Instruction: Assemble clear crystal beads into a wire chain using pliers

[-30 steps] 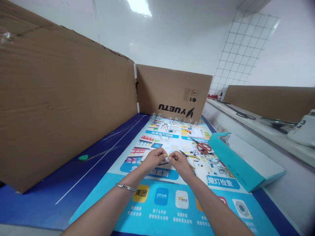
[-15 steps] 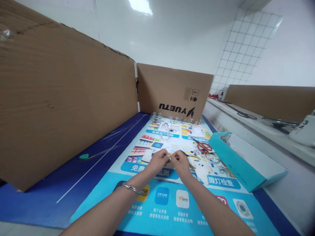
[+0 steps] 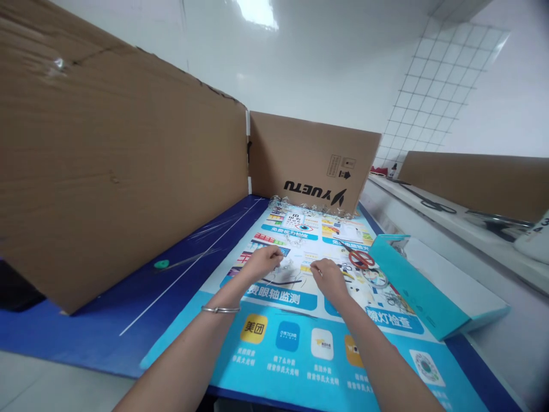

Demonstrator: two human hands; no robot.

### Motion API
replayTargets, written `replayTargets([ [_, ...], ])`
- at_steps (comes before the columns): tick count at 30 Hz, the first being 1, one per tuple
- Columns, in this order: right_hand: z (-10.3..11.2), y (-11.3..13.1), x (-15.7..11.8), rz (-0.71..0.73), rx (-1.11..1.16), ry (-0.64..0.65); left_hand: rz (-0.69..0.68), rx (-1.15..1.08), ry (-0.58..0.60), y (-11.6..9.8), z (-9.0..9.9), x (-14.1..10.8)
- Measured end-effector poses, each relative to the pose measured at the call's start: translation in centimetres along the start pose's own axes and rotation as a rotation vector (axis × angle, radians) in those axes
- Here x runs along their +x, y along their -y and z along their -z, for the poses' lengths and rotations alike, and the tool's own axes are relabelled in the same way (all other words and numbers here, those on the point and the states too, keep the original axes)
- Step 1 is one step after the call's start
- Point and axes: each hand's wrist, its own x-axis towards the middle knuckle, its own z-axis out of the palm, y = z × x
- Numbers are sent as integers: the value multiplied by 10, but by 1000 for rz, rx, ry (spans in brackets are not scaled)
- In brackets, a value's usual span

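Over the printed sheet (image 3: 343, 372), my left hand (image 3: 266, 261) is closed in a pinch, and whatever it holds is too small to make out. To its right, my right hand (image 3: 329, 277) is also pinched closed, its content likewise too small to tell. The two hands are apart, with a small clear, wiry item (image 3: 289, 266) showing on the sheet between them. Red-handled scissors (image 3: 361, 260) lie just beyond my right hand. A yellow-handled tool (image 3: 348, 276) is partly hidden behind that hand, and a clear round dish (image 3: 374, 277) sits to its right.
A cardboard wall (image 3: 128, 149) stands at the left and another (image 3: 313, 157) at the back, with clear wiry pieces (image 3: 315, 210) along its foot. An open turquoise box (image 3: 429, 292) is at the right. A green-ended tool (image 3: 162, 264) lies on the blue surface.
My hands were together and have moved apart, the left one up and to the left, the right one slightly right. The view has shifted a little to the left.
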Motion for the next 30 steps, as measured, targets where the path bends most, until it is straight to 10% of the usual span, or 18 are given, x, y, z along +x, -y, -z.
replayTargets([
  [11,17,-22,4,-116,-431,198,155,235,9,31,49,2],
  [19,38,-30,4,-82,-503,382,223,349,133,43,51,4],
  [30,42,-25,-2,-119,-545,386,107,448,-1,21,31,0],
])
